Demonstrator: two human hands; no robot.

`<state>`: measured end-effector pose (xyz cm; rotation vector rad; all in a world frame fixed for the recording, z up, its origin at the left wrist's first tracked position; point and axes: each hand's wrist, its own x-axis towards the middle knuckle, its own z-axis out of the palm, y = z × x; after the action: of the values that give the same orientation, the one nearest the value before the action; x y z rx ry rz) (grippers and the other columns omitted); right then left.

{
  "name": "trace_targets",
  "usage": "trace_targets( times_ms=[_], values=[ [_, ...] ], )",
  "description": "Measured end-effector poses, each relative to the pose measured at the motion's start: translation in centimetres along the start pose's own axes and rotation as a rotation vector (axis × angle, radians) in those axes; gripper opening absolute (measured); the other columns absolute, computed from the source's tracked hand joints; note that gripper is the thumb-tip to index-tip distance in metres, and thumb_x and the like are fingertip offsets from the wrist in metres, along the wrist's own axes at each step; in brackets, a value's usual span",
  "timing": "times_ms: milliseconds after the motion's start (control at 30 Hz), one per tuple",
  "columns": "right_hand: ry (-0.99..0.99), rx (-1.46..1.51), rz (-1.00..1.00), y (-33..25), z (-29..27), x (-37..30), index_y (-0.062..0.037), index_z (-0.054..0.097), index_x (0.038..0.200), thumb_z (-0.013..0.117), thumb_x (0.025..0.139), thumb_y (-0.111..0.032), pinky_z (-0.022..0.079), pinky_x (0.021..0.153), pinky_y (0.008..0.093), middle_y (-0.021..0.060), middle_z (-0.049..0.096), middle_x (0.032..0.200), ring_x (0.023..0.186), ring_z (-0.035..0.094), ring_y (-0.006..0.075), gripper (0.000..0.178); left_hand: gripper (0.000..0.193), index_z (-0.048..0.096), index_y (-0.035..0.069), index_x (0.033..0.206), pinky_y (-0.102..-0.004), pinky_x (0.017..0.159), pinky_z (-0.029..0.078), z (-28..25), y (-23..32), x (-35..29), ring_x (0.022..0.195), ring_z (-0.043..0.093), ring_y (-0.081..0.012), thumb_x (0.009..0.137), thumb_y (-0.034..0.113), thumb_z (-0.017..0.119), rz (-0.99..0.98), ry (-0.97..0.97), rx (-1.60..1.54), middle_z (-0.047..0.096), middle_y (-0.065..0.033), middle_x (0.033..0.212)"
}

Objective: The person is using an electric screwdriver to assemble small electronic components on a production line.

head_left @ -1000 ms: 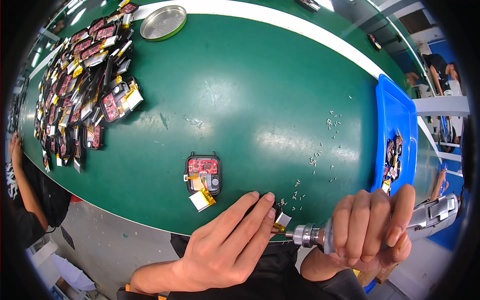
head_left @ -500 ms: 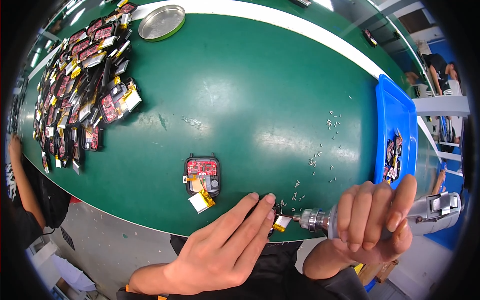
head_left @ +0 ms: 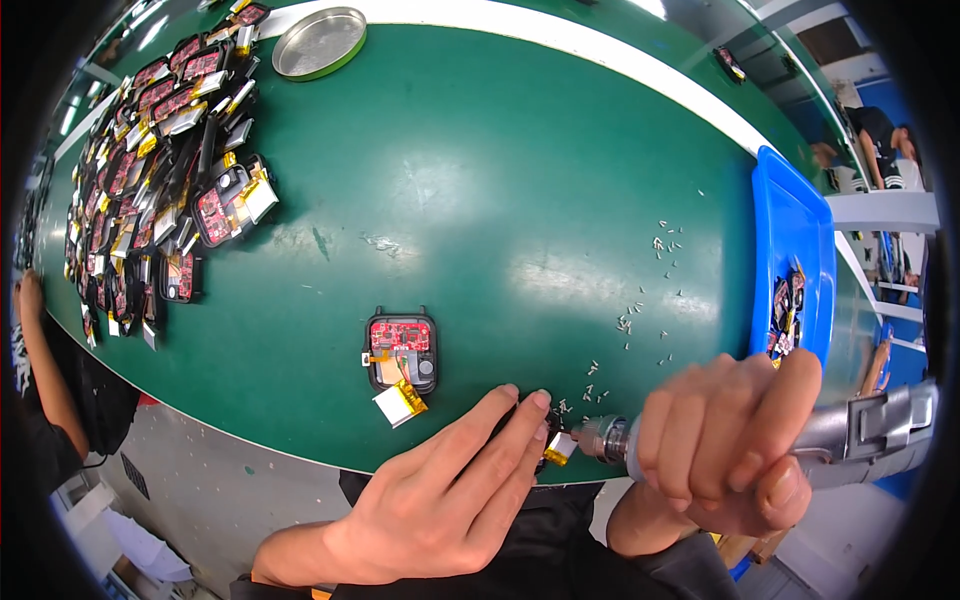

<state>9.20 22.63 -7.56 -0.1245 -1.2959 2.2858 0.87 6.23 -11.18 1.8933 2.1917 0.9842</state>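
The left hand (head_left: 440, 510) lies palm down at the near edge of the green surface (head_left: 500, 200), its fingers (head_left: 520, 425) stretched forward and pressed together over a small dark device (head_left: 545, 440), most of which they hide. A little yellow-and-silver part of that device shows just past the fingertips, at the very edge of the surface.

The right hand (head_left: 725, 445) is wrapped in a full fist around a grey electric screwdriver (head_left: 860, 435), fingers closed tight on its body. The tool lies nearly level, pointing to the person's left, and its metal nose (head_left: 600, 438) sits right beside the device, touching or nearly touching the yellow part; which of the two cannot be told.

Just behind the left hand, an open black case (head_left: 401, 352) lies flat with a red circuit board showing inside. A small silver battery (head_left: 400, 404) with yellow tape hangs off it toward the near edge. Tiny screws (head_left: 640, 320) are scattered over the surface between the case and a blue tray (head_left: 790, 250) on the right, which holds a few more boards at its near end.

Far to the left, a large heap of similar cases and boards (head_left: 150, 180) covers the surface, and a round metal dish (head_left: 320, 42) stands beyond it near the white far edge. Another person's arm (head_left: 45, 380) shows at the left rim, and one more person is visible far off at upper right.
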Motion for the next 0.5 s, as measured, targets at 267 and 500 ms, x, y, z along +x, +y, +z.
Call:
trace_targets(
  times_ms=[267,500],
  values=[
    [-0.187,-0.289,0.16,-1.0,1.7,1.7,-0.0055,0.046,0.062,0.066,0.08,-0.018,0.039,0.042,0.0325,0.0054,0.051,0.05,0.04,0.047,0.0201,0.03,0.021,0.064,-0.011,0.089,-0.0319,0.08,0.053,-1.4,-0.7,0.3,0.098,0.061,-0.0299,0.074,0.003,0.061,0.1,-0.043,0.08,0.063,-0.0209,0.105],
    [0.019,-0.189,0.233,-0.1,1.8,0.3,-0.0028,0.06,0.073,0.071,0.074,-0.013,0.046,0.052,0.0265,0.007,0.062,0.065,0.053,0.058,0.018,0.015,0.04,0.058,-0.013,0.108,-0.0349,0.089,0.05,-1.5,-0.6,-0.8,0.109,0.057,-0.0308,0.075,0.009,0.065,0.077,-0.117,0.08,0.058,-0.0206,0.117]
  ],
)
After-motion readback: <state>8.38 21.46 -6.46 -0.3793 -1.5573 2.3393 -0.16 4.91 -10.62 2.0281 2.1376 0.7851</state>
